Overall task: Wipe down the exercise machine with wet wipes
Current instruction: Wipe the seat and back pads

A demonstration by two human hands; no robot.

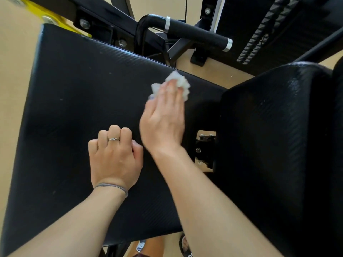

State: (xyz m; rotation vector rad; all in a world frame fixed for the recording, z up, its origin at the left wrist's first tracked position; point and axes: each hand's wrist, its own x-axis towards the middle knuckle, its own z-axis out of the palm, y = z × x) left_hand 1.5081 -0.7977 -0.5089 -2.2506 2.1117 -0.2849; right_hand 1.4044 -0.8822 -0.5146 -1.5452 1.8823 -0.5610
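A large black padded seat point(74, 108) of the exercise machine fills the middle of the view. My right hand point(163, 117) lies flat near the seat's far right edge, its straight fingers pressing a crumpled white wet wipe point(178, 84) onto the pad. My left hand point(115, 154) rests on the seat just left of it, fingers curled into a loose fist with nothing in it. A ring and a wrist band show on that hand.
A second black back pad point(269, 136) stands to the right, with a metal bracket point(206, 151) in the gap between the pads. Behind the seat are a black handle bar point(194, 32), the black frame and a yellow part point(37, 10). Tan floor surrounds the machine.
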